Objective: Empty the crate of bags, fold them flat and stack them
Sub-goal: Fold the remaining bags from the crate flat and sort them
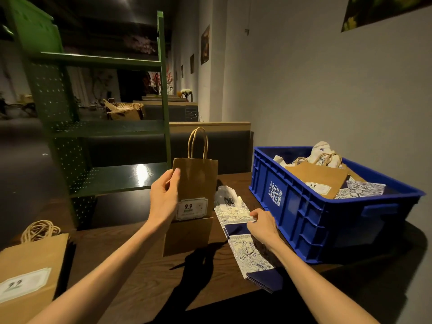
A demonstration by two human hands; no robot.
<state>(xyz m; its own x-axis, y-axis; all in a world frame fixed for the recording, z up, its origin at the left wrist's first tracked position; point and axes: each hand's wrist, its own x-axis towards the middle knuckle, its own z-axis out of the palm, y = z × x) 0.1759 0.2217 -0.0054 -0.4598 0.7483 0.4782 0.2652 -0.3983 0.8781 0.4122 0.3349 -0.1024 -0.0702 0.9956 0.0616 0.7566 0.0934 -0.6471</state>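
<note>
Your left hand (163, 197) grips the upright brown paper handled bag (195, 183) mid-table; your right hand (263, 224) pinches the flattened blue-and-white patterned bag (247, 253) beside the blue plastic crate (304, 213). Folding step: next, collapse the brown one flat.

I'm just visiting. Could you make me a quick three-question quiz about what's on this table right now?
1. True or false: the blue crate has been emptied.
2. What does the left hand grip? A) a kraft paper bag B) scissors C) a cup
3. Fill in: the right hand pinches the edge of a blue-and-white ____ bag lying on the table.

Key: 1 false; 2 A, the kraft paper bag; 3 patterned.
</note>
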